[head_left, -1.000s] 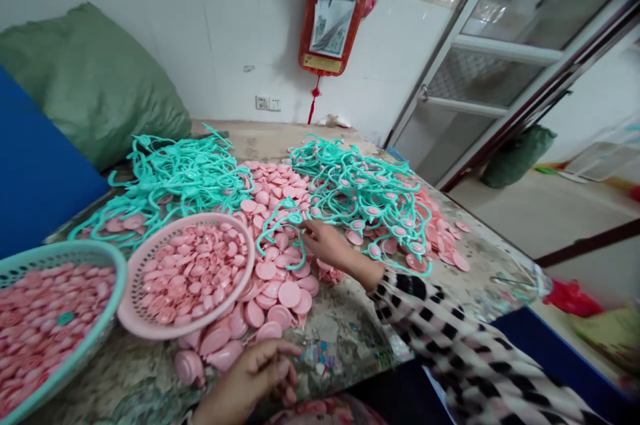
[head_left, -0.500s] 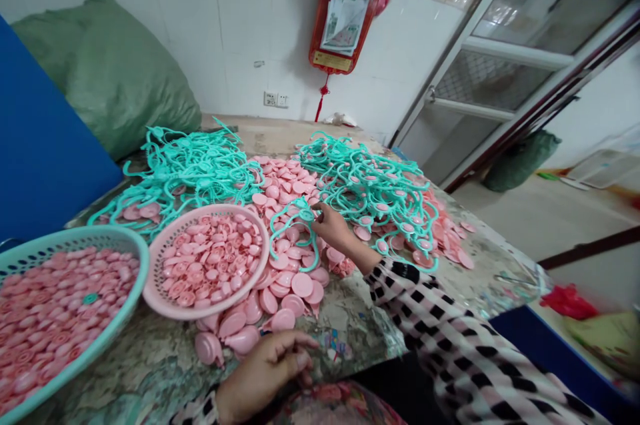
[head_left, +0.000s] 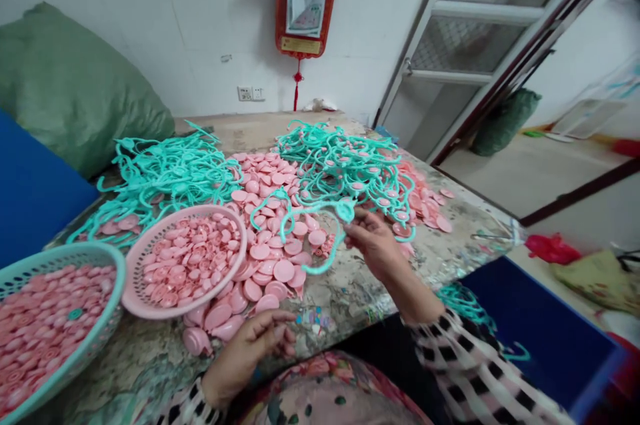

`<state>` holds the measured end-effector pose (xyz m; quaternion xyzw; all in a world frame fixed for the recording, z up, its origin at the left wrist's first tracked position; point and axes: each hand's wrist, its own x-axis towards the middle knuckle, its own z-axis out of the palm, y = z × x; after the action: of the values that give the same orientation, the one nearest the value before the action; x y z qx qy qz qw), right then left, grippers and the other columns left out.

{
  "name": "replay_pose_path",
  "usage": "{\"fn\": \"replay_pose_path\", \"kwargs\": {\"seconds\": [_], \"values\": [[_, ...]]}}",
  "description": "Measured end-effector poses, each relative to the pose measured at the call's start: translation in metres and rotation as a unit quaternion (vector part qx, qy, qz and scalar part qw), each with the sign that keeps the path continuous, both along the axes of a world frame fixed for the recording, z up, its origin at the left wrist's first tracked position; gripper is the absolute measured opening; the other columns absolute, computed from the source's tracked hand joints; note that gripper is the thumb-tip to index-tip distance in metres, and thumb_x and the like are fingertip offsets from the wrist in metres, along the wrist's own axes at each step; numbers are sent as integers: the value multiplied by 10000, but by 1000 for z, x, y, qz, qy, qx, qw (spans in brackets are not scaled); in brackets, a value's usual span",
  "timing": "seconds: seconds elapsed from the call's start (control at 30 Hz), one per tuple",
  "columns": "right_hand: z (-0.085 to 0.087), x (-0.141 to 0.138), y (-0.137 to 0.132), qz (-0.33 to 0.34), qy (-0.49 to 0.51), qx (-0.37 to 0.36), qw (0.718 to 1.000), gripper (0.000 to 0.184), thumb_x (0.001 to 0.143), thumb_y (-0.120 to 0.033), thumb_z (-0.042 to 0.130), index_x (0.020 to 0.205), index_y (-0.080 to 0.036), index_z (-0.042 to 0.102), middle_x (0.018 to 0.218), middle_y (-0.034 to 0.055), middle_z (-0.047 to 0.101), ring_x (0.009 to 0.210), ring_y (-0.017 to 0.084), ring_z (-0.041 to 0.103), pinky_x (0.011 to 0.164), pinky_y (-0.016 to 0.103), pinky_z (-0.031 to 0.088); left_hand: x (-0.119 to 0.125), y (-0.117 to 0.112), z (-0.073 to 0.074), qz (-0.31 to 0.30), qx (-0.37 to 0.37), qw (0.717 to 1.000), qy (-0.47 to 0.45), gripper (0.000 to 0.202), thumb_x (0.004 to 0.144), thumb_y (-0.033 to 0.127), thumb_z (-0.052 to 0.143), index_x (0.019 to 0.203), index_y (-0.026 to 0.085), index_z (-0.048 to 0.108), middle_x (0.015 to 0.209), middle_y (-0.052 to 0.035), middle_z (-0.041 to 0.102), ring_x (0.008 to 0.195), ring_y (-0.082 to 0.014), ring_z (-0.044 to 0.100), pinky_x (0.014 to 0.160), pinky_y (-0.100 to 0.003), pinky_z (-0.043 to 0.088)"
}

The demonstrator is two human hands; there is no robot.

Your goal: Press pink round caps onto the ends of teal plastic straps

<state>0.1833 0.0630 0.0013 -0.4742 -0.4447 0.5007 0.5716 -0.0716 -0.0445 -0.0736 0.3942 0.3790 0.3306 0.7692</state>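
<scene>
My right hand (head_left: 374, 242) pinches a turquoise curved plastic piece (head_left: 345, 210) by its round middle, and the hooked arms reach left over the pink parts. Low at the table's near edge, my left hand (head_left: 250, 353) has loosely bent fingers apart, with nothing visible in them. Just beyond it lie flat round pink plastic pieces with pointed ends (head_left: 283, 271), spread in a heap. Another turquoise piece (head_left: 273, 202) rests on that heap. Behind to the right is a tangle of turquoise pieces with pink ovals (head_left: 345, 165) at their middles.
A pink basket (head_left: 134, 298) and a turquoise basket (head_left: 113, 328), both full of small pink parts, stand at left. Plain turquoise pieces (head_left: 170, 172) are piled behind them. A green sack (head_left: 85, 92) leans at the wall. A blue box (head_left: 540, 325) stands at right, below table height.
My right hand has lifted a turquoise piece off the heap and brought it nearer and to the right. My left hand stays low by the near edge. The view has shifted to the right.
</scene>
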Motion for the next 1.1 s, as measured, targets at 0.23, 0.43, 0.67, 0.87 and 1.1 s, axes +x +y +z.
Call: {"fn": "replay_pose_path", "kwargs": {"seconds": [0.23,0.43,0.67,0.87,1.1], "values": [[-30,12,-77,53,119,-137,982,339,654,-274,776,922,-200,583,680,-53,553,505,74,516,474,211,411,8,-2,26,32,-50,998,-32,338,797,381,682,1073,185,678,913,-76,683,797,-186,654,763,-316,466],[-28,-2,-74,127,162,-109,972,305,671,-265,769,889,-188,570,661,-54,567,500,73,511,467,199,425,38,13,49,22,4,1000,-9,389,806,327,682,1170,201,631,1086,-109,658,854,-213,654,796,-364,491],[-18,5,-64,212,87,-36,973,262,729,-292,724,934,-210,582,713,-43,531,592,90,491,523,211,437,48,34,55,11,-103,986,-132,413,881,446,534,1148,145,622,1093,-158,659,904,-270,663,815,-423,512],[-11,5,-60,269,-189,74,942,150,848,-238,590,987,-200,631,796,-9,551,710,118,475,638,239,403,48,38,67,-18,-55,998,-16,469,825,363,647,1249,199,531,822,-56,665,638,-165,637,536,-253,504],[-28,1,-59,244,-304,58,919,346,871,-301,555,1201,-198,569,875,26,622,718,135,543,638,245,424,41,32,48,86,-28,995,47,307,814,393,647,993,147,605,609,37,531,384,-23,343,365,-159,195]]}}
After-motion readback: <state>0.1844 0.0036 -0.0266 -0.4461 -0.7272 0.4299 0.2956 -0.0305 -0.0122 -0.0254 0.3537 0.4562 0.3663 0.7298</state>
